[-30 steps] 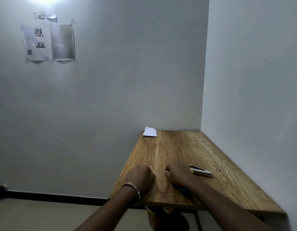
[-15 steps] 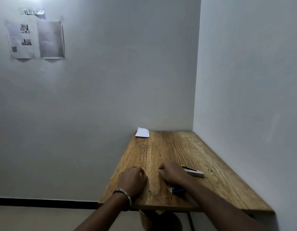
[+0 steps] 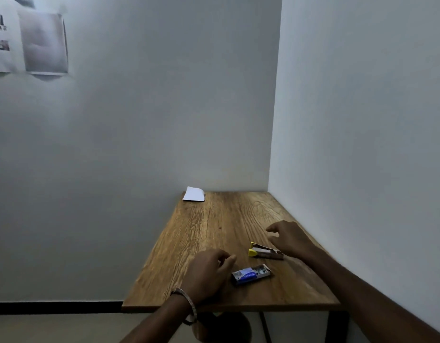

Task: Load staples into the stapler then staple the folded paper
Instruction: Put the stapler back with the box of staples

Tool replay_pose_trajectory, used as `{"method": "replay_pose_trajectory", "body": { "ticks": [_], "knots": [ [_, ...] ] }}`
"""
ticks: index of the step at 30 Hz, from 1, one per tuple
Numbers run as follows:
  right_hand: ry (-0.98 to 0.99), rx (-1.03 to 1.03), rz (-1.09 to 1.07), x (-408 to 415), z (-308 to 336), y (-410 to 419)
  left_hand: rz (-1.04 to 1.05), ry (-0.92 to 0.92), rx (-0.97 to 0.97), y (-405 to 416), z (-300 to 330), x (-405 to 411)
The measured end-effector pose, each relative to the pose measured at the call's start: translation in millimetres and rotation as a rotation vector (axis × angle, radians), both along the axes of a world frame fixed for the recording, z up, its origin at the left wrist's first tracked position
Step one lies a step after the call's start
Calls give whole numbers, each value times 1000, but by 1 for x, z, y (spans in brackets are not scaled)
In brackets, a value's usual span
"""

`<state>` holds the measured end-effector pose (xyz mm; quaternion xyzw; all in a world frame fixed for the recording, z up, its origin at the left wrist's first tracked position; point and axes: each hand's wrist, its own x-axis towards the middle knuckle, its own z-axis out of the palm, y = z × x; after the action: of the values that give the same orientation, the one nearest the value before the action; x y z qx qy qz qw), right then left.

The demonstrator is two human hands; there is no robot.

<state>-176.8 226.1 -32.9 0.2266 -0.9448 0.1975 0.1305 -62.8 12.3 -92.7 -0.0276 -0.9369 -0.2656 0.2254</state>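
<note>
Hands over the wooden worktop [image 3: 214, 231], neither holding anything. Left hand [image 3: 209, 273], lower centre, loosely curled beside the blue staple box [image 3: 251, 274]. Right hand [image 3: 291, 240], fingers spread, just right of the yellow-tipped stapler [image 3: 265, 252]. Folded paper [image 3: 194, 194] lies at the worktop's far left corner.

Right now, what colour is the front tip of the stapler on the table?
Yellow. The stapler shows its yellow tip best in the head view.
</note>
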Motion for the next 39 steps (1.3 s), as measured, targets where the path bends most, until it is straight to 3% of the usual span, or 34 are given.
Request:
{"method": "replay_pose_trajectory", "body": {
  "ticks": [7,17,30,39],
  "knots": [
    [-35,28,-115,-7,-14,52,-17,-35,-136,24,-3,-1],
    [-72,-26,-184,-17,-41,64,-49,-21,-279,25,-9,-2],
    [49,-147,-211,-25,-54,51,-89,13,-220,23,-13,0],
    [48,-442,-70,-7,-40,41,-113,15,-109,20,-13,-3]
  ]
}}
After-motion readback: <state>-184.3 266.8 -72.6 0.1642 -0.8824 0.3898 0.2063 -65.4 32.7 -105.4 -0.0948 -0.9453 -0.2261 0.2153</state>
